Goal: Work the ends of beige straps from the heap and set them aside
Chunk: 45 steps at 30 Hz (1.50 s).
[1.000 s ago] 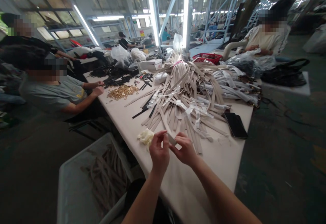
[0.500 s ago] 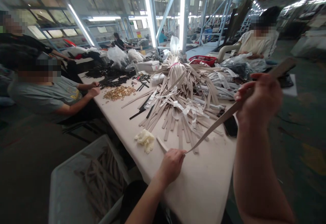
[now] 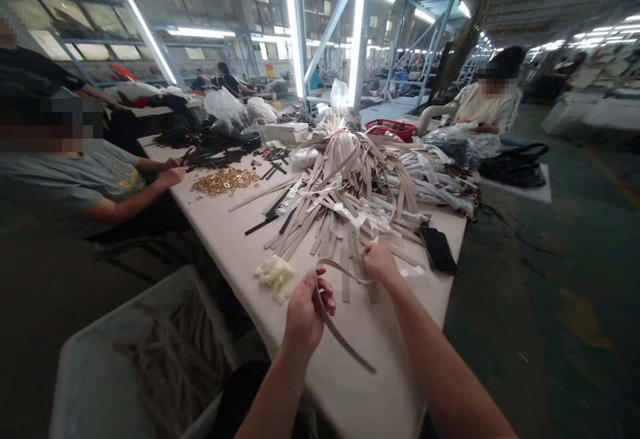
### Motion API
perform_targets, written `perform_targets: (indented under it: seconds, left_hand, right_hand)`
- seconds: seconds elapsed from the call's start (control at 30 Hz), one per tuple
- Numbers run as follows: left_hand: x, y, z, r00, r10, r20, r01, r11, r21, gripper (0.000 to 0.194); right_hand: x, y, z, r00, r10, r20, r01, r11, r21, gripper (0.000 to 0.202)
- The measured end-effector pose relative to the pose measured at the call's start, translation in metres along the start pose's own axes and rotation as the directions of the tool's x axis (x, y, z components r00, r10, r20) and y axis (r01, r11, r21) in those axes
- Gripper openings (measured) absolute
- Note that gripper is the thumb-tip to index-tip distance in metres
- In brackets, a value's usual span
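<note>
Behind left hand [image 3: 306,309], strap [image 3: 340,338] part-hidden

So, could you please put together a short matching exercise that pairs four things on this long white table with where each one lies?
Things:
1. beige leather strap
2. black flat phone
3. heap of small gold metal rings
4. crumpled cream glove

Places:
A. near the table's right edge
B. in front of the seated person in grey
C. looped between both hands
D. just left of the left hand

Pairs: 1-C, 2-A, 3-B, 4-D
</note>
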<state>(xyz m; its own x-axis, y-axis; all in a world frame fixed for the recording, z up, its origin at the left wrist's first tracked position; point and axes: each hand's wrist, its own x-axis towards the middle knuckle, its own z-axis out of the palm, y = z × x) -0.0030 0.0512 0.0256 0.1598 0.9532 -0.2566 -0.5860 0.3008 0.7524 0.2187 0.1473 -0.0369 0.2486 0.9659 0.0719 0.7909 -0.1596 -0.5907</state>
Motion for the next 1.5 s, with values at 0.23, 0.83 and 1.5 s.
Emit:
perform_targets:
  seconds: [0.23,0.83,1.5]
  left_hand:
    - [0.034,-0.029,-0.026,0.999,-0.040,0.023,0.028,0.924,0.382,0.048]
    - [0.096,-0.036,-0.043,0.946,0.303,0.111,-0.301,0.707,0.640,0.038]
    - [0.093,-0.043,-0.072,0.933,0.337,-0.129,-0.322,0.938,0.127,0.025]
  right_hand:
    - [0.016,-0.034,-0.007,0.992,-0.126,-0.005,0.123,0.957,0.263,0.031]
    - [-0.016,-0.052,0.033,0.879,-0.320,0.353,-0.006,0.732,0.681,0.030]
    - [-0.091,-0.048,0.040,0.875,-0.199,0.442,-0.051,0.869,0.492,0.020]
